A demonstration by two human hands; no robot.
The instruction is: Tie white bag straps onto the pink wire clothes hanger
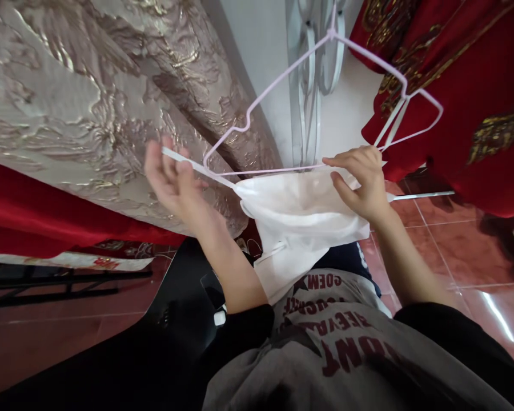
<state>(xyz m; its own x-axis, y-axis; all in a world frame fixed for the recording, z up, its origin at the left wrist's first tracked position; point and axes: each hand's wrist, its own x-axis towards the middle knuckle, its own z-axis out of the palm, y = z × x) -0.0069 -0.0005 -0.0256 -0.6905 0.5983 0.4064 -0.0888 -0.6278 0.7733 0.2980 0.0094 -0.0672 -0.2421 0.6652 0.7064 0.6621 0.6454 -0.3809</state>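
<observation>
A white strappy top, like a camisole, hangs in front of my body below a pink hanger. My left hand has its fingers curled round the top's left strap, drawing it out past the hanger's left end. The right strap loops over the notch on the hanger's right arm. My right hand grips the top's upper edge at the right, close by the hanger's lower bar. Its fingers partly hide the cloth there.
A shiny beige patterned curtain hangs at the left, with red cloth below it. Red garments with gold trim hang at the right. A white scrolled metal frame stands behind the hanger. Red tiles cover the floor.
</observation>
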